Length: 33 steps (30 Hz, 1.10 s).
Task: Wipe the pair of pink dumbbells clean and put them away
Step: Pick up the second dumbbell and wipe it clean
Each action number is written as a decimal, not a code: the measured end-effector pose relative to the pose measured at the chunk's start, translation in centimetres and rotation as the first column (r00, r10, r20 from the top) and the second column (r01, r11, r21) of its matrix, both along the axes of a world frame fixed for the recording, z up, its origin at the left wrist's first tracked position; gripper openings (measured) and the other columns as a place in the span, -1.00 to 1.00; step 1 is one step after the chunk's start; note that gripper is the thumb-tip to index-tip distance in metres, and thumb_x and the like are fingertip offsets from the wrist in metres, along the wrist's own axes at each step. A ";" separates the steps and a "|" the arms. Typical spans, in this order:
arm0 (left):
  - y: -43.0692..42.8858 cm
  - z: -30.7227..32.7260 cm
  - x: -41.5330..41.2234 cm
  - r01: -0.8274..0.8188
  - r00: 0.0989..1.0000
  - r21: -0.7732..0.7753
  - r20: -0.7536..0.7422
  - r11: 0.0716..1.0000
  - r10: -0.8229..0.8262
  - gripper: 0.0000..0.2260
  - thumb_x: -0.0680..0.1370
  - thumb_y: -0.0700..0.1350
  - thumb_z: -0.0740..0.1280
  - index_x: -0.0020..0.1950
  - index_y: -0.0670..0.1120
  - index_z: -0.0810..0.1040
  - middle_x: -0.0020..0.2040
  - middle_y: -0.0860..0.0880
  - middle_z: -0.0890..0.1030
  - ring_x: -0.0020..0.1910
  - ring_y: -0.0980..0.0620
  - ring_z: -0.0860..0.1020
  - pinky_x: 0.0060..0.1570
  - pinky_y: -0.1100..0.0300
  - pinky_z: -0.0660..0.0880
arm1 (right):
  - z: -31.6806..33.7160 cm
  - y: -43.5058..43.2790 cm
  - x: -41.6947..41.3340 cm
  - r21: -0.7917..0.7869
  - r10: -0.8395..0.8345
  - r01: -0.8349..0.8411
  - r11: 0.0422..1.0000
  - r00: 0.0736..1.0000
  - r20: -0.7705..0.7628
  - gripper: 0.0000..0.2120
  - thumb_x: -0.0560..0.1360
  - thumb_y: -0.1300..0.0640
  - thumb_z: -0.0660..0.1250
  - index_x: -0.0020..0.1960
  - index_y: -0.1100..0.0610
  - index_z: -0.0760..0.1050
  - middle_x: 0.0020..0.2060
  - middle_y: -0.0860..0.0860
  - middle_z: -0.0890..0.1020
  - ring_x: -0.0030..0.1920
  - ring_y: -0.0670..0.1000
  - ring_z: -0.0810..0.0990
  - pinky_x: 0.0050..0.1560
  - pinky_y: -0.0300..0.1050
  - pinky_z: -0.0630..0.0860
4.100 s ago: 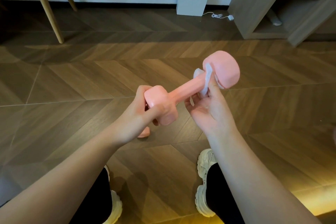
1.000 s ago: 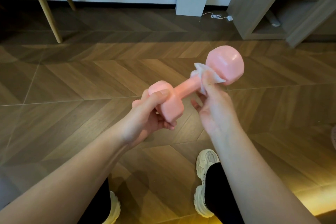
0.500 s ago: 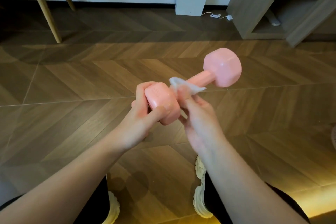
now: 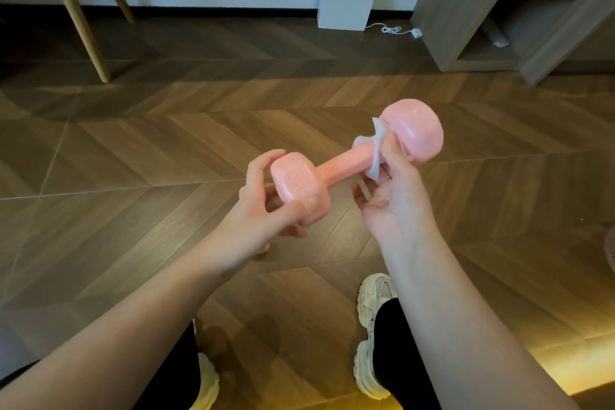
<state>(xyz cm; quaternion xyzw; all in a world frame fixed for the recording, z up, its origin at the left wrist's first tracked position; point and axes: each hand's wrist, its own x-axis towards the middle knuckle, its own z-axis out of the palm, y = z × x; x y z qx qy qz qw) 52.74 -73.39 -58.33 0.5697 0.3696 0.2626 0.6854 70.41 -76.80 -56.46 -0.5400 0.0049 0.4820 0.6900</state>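
She is standing over the wooden floor (image 4: 166, 150) with one pink dumbbell (image 4: 344, 165) held up in the air in front of her, its far head tilted higher and off to her right. Her left hand (image 4: 263, 213) grips the near head, thumb on its front face and fingers curled round the back. Her right hand (image 4: 394, 200) pinches a white wipe (image 4: 373, 167) against the handle, right where it meets the far head, with the thumb on top and the lower fingers loose beneath.

I'd say this is the wiping step, about midway at best: only this one dumbbell is in view, so its partner and the putting away are probably yet to come. Next she would need to drag the wipe over the far head or back along the handle while the left hand turns the weight to bring up fresh surface. That grip on the smooth near head has to be firm. The open shelf unit (image 4: 466, 17) behind looks a likely home for the pair
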 end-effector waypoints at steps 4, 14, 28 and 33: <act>-0.4 -0.2 0.7 0.099 0.990 -0.358 0.134 0.928 -0.054 -0.25 0.32 0.21 0.41 0.44 -0.01 0.29 0.21 -0.24 0.48 -0.15 -0.08 0.62 -0.28 0.09 0.56 | -0.3 -0.1 0.2 -0.007 0.013 -0.013 1.000 1.000 0.028 -0.75 0.51 -0.10 0.39 0.15 -0.07 0.53 -0.05 -0.02 0.74 0.13 0.01 0.63 0.19 0.04 0.43; -0.1 -0.2 0.0 0.040 0.993 -0.033 -0.110 0.999 -0.043 -0.42 0.30 0.25 0.39 0.26 0.12 0.36 0.32 -0.28 0.40 0.06 -0.10 0.41 -0.15 0.10 0.46 | -0.5 -0.3 -1.6 -0.063 0.113 -0.109 0.992 0.992 0.062 -0.76 0.55 -0.11 0.35 0.14 -0.03 0.60 0.00 -0.05 0.73 0.15 -0.01 0.61 0.24 0.05 0.45; 0.0 -0.5 -1.3 0.103 0.981 0.298 -0.187 0.949 -0.047 -0.40 0.33 0.28 0.40 0.27 0.29 0.20 0.19 0.19 0.37 0.20 0.08 0.43 0.07 0.11 0.53 | -0.5 0.4 0.1 -0.060 0.067 -0.073 0.996 0.993 -0.097 -0.70 0.49 -0.08 0.43 0.17 -0.02 0.52 -0.04 -0.02 0.74 0.16 0.02 0.59 0.23 0.13 0.36; 0.2 -0.2 -1.0 0.144 0.973 0.549 -0.228 0.824 -0.018 -0.36 0.38 0.18 0.43 0.34 0.24 0.16 0.23 0.15 0.36 0.16 0.07 0.45 0.13 0.14 0.47 | -0.4 0.4 0.1 -0.036 -0.008 0.000 0.999 0.975 -0.221 -0.65 0.49 -0.04 0.43 0.23 0.02 0.51 -0.11 0.01 0.75 0.11 0.04 0.61 0.10 0.11 0.40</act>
